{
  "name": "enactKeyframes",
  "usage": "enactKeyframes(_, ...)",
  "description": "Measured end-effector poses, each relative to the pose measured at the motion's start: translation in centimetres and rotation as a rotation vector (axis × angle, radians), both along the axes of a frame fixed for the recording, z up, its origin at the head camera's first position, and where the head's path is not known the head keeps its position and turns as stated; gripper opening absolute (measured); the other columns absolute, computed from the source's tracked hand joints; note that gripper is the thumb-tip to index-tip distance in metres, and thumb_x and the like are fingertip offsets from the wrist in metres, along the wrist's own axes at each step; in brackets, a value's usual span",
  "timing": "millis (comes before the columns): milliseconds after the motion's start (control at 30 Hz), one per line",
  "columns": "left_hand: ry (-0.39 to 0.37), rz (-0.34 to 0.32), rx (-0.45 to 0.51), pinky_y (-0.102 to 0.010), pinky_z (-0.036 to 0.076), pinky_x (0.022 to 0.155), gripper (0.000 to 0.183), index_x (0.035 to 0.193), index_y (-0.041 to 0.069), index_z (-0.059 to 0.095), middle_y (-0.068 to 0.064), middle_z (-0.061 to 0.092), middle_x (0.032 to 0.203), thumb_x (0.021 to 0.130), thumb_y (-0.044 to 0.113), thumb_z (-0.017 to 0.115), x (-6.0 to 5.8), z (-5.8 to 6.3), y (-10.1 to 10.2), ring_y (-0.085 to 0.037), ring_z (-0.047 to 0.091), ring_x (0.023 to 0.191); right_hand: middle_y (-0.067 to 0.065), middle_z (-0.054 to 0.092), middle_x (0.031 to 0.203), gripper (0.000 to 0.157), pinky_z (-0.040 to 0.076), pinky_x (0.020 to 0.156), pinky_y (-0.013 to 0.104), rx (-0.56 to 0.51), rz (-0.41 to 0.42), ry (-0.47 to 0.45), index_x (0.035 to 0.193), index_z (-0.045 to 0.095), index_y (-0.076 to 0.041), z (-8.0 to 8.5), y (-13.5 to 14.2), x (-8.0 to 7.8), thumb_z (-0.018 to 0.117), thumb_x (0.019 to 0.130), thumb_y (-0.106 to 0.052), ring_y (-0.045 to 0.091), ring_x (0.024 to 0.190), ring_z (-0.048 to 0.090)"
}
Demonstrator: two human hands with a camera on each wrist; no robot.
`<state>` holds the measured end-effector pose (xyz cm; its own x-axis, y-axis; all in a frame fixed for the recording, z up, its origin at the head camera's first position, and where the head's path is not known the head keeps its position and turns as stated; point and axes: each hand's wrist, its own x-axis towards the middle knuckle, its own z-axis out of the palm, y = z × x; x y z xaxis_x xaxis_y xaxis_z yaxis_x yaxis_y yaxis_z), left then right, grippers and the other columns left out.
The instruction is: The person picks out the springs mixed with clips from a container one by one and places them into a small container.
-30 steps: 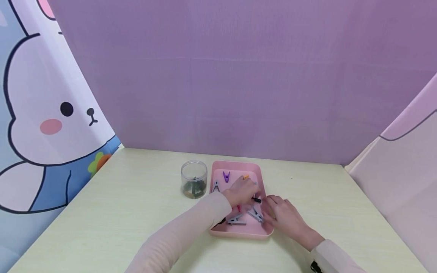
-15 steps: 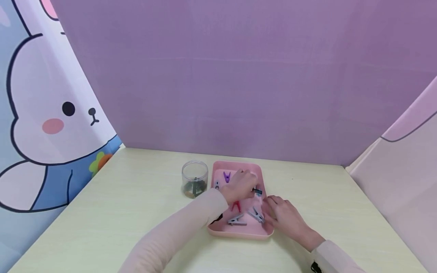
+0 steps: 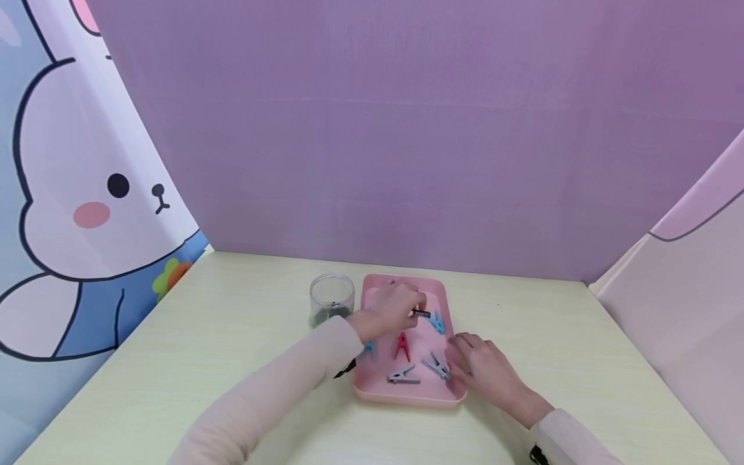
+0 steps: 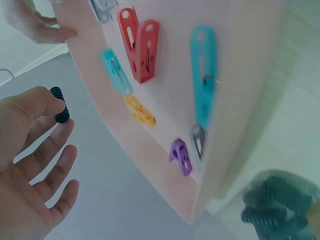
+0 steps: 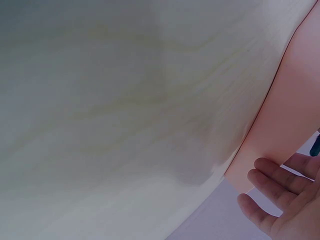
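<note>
My left hand [image 3: 395, 307] is over the far part of a pink tray [image 3: 409, 395]. Between thumb and index finger it pinches a small dark ridged cylindrical piece [image 4: 59, 104]; the other fingers are spread. Below lie clothespins: a red one [image 4: 145, 50], a yellow one [image 4: 140, 111], a purple one [image 4: 181, 156], blue ones [image 3: 437, 321] and grey ones [image 3: 403, 375]. My right hand [image 3: 485, 365] rests against the tray's right side, its fingers [image 5: 275, 182] loosely bent at the pink wall.
A clear round jar [image 3: 331, 292] stands left of the tray, partly behind my left wrist. Several dark ridged pieces [image 4: 280, 205] lie in it. A purple cloth wall [image 3: 407, 142] rises behind the pale table [image 3: 244, 303].
My left hand has moved left and away from the tray's right side, carrying the dark ridged piece and uncovering red and blue clothespins. The right hand stays put.
</note>
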<state>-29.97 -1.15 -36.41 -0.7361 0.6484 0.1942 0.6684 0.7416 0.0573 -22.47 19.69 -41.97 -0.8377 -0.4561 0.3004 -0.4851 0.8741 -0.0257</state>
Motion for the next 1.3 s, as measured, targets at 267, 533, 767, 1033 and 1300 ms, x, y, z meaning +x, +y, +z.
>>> enactKeyframes(267,0.051,0.049,0.035,-0.033,0.038,0.077,0.01,0.088,0.024,0.065,0.012,0.063,0.085,0.078,0.025,0.067,0.0,0.4,-2.9,-0.009,0.05,0.081,0.01,0.062,0.109,0.044,0.048,0.081,0.043,-0.001,-0.007,-0.013,0.111,0.06,-0.003,0.0,0.0,0.0,0.07,0.076,-0.028,0.026,0.104,0.056)
enactKeyframes(533,0.021,0.118,0.039,-0.031,0.038,0.074,0.012,0.09,0.022,0.066,0.009,0.065,0.087,0.079,0.024,0.066,0.0,1.3,-5.8,-0.012,0.049,0.079,0.01,0.062,0.11,0.044,0.048,0.081,0.043,-0.006,-0.003,-0.013,0.111,0.06,-0.003,-0.1,0.0,0.0,0.07,0.076,-0.029,0.026,0.105,0.056)
enactKeyframes(767,0.052,0.148,0.106,-0.038,0.042,0.077,0.011,0.09,0.019,0.068,0.004,0.065,0.083,0.079,0.02,0.065,-0.1,1.9,-8.4,-0.014,0.053,0.078,0.01,0.061,0.111,0.042,0.048,0.082,0.043,-0.002,-0.004,-0.012,0.11,0.06,-0.004,0.1,0.1,0.1,0.07,0.076,-0.027,0.026,0.106,0.056)
enactKeyframes(1033,0.109,0.184,0.195,-0.04,0.044,0.076,0.012,0.088,0.016,0.068,0.003,0.065,0.083,0.076,0.018,0.067,-0.6,2.2,-11.3,-0.018,0.058,0.084,0.01,0.062,0.11,0.043,0.048,0.082,0.043,-0.007,-0.001,-0.012,0.11,0.06,-0.003,0.0,0.0,0.1,0.071,0.076,-0.028,0.026,0.106,0.056)
enactKeyframes(1300,0.14,0.224,0.22,-0.041,0.045,0.075,0.012,0.088,0.014,0.069,0.001,0.066,0.083,0.076,0.017,0.068,-0.8,1.8,-13.2,-0.021,0.057,0.086,0.01,0.062,0.11,0.042,0.048,0.082,0.044,-0.026,0.003,-0.008,0.109,0.061,-0.003,-0.1,0.0,0.0,0.071,0.075,-0.027,0.027,0.106,0.056)
